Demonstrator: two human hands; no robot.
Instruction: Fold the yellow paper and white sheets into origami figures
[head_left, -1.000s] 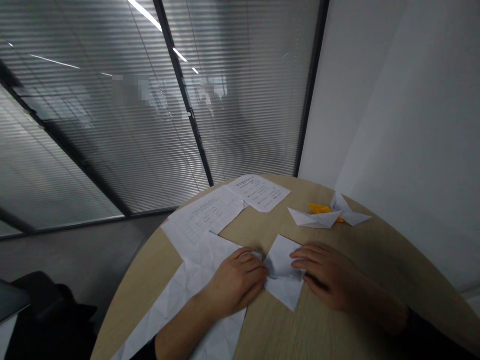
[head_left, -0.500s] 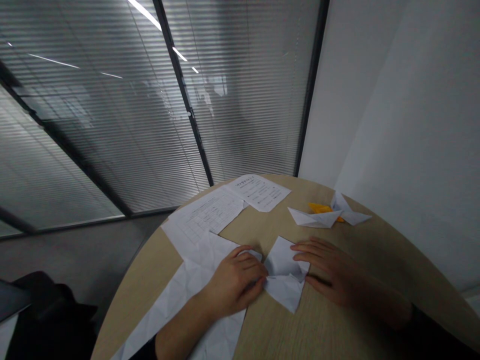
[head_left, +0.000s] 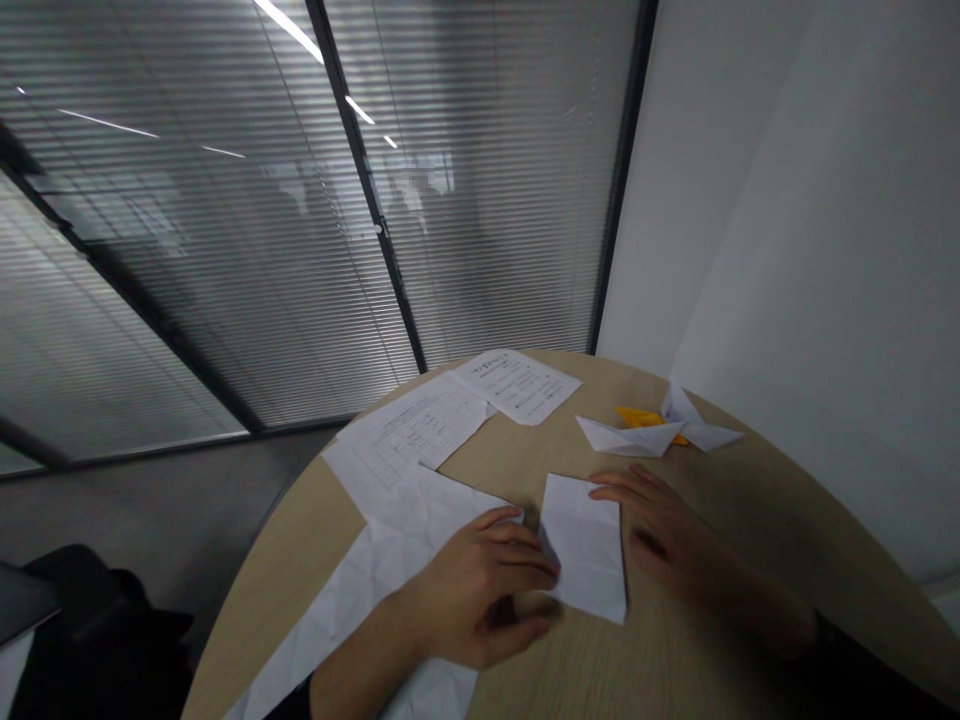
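Note:
A folded piece of white paper lies on the table between my hands, roughly rectangular and fairly flat. The fingertips of my left hand rest on its left edge, with the fingers stretched out and the thumb apart. At the paper's upper right corner, the fingertips of my right hand touch it, its fingers extended too. Neither hand wraps around anything. Under my left hand and forearm spreads a larger white sheet with a grid of crease lines.
Two printed sheets, one with a table and one with text, lie at the back of the round wooden table. White folded paper boats and a yellow folded paper sit at the back right. A dark chair stands left.
The folded paper had a raised flap and a pointed lower end; now it lies as a flatter rectangle. My left hand's fingers have spread, and my right hand has shifted slightly right.

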